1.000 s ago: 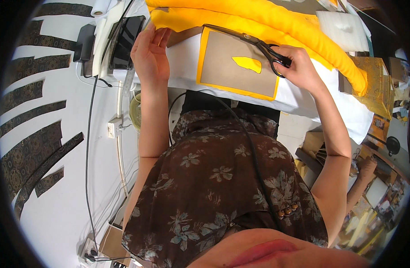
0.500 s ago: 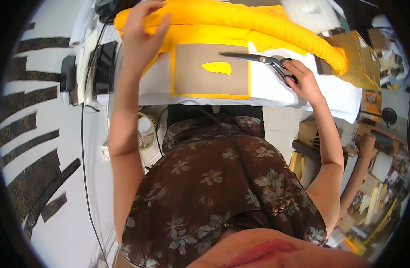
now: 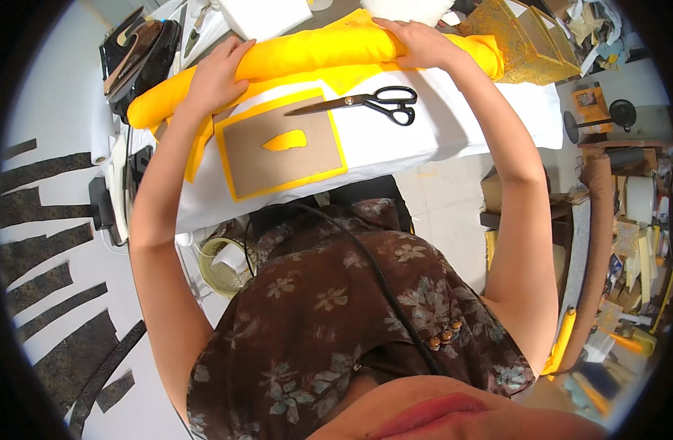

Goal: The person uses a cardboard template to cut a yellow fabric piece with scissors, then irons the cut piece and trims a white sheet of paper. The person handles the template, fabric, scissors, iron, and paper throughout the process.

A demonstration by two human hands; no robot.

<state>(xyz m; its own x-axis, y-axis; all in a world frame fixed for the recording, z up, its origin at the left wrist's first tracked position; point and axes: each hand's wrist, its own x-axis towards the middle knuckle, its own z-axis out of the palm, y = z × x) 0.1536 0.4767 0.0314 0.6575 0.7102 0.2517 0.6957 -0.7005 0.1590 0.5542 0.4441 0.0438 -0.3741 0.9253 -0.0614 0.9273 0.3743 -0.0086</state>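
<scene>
A long roll of yellow fabric (image 3: 314,53) lies across the far side of the white-covered table. My left hand (image 3: 217,77) grips the roll left of its middle, thumb apart on the near side. Farther right, my right hand (image 3: 421,45) is wrapped over the same roll, its fingers reaching across the top. Black-handled scissors (image 3: 349,101) rest on the table, their blades partly over a brown-grey rectangular panel (image 3: 252,158) with a yellow border. On that panel sits a small pointed yellow piece (image 3: 286,140). Loose yellow fabric (image 3: 344,77) spreads from under the roll.
An iron (image 3: 134,55) stands at the far left, a white block (image 3: 266,16) behind the roll. A patterned yellowish box (image 3: 523,44) is beside the roll's right end. Below the table's left side stands a basket (image 3: 219,273). Dark patterned strips (image 3: 50,209) lie at left.
My right hand has let go of the scissors, which now lie on the table, and has moved onto the roll. The left hand has settled on the roll; the view has shifted.
</scene>
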